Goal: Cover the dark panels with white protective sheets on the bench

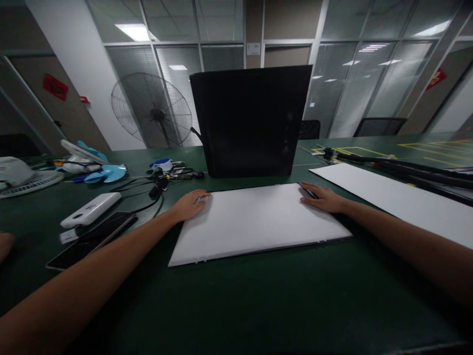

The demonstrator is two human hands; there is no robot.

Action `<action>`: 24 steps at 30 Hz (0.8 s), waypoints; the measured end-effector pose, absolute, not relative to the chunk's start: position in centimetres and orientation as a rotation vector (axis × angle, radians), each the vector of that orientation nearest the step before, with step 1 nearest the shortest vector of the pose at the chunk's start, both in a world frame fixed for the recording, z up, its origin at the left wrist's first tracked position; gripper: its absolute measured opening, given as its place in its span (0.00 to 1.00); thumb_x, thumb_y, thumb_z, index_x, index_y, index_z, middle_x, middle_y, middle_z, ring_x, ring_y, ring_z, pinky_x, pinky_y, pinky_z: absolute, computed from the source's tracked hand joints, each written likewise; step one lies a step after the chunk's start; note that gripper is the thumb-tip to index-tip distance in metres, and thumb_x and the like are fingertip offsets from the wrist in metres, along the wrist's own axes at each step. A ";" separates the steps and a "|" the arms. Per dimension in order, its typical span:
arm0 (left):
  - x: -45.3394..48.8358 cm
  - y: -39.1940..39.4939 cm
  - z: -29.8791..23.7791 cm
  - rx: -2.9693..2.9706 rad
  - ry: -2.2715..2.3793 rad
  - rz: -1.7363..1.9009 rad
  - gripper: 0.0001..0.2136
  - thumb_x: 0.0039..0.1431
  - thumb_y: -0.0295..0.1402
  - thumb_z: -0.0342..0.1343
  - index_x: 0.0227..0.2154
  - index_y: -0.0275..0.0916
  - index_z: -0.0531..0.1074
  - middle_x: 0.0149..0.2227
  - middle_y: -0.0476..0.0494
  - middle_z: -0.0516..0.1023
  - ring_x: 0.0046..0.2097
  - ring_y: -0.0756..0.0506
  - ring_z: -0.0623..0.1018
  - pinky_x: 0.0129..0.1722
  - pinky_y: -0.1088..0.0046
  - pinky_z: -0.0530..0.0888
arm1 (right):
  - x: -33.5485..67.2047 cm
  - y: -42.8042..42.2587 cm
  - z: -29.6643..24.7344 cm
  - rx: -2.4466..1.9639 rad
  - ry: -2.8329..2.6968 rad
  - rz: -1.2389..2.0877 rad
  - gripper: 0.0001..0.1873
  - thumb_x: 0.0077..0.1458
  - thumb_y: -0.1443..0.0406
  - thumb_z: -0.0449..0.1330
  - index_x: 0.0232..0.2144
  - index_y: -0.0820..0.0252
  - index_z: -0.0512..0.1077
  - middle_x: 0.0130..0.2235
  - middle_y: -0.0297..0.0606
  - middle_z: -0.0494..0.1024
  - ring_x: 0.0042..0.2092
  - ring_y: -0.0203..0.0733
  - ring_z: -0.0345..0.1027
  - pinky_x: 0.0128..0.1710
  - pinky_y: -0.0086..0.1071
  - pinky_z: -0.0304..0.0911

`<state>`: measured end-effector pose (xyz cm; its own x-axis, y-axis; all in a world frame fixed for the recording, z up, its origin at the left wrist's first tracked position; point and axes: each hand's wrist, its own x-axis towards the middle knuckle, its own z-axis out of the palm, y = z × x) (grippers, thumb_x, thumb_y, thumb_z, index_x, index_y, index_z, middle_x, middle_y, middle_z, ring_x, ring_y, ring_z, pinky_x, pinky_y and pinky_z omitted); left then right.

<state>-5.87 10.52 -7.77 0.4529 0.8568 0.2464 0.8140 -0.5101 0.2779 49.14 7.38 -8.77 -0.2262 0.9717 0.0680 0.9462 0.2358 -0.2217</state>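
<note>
A flat white panel (254,222) lies on the dark green table (258,305) in front of me. My left hand (189,204) rests on the panel's far left corner, fingers curled over the edge. My right hand (322,198) lies on the far right corner with its fingers stretched flat. Neither hand lifts the panel. Just behind the panel stands a tall black box-like object (251,121).
A second white sheet (399,199) lies at the right, with black rods (406,167) behind it. At the left are a white power bank (90,209), a dark phone (92,239), tangled cables (155,187), blue and white items (103,172). A standing fan (151,111) is behind.
</note>
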 end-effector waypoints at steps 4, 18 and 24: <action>-5.6 10.2 -7.5 2.601 1.497 0.525 0.26 0.60 0.39 0.48 0.58 0.36 0.76 0.64 0.36 0.75 0.66 0.36 0.73 0.69 0.60 0.65 | 49.4 7.1 -8.6 -1.793 -2.374 0.173 0.46 0.64 0.37 0.44 0.75 0.53 0.53 0.75 0.46 0.52 0.74 0.63 0.49 0.70 0.64 0.45; -5.2 9.6 -7.2 2.570 1.543 0.570 0.25 0.62 0.40 0.48 0.57 0.36 0.78 0.64 0.36 0.76 0.65 0.37 0.75 0.68 0.60 0.66 | 50.2 6.0 -7.6 -1.710 -2.411 0.256 0.46 0.64 0.37 0.45 0.74 0.53 0.56 0.76 0.44 0.49 0.74 0.63 0.47 0.71 0.63 0.43; -6.1 9.5 -6.9 2.546 1.510 0.684 0.23 0.63 0.41 0.49 0.54 0.38 0.80 0.64 0.37 0.75 0.65 0.36 0.74 0.68 0.56 0.66 | 49.6 5.8 -7.3 -1.559 -2.371 0.301 0.43 0.64 0.39 0.49 0.72 0.55 0.61 0.74 0.45 0.56 0.72 0.59 0.55 0.72 0.56 0.48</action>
<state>-6.06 9.55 -6.95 0.4058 0.8542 0.3252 0.8077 -0.5017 0.3099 49.63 5.79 -7.27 -0.3740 0.9192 0.1232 0.8592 0.3935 -0.3270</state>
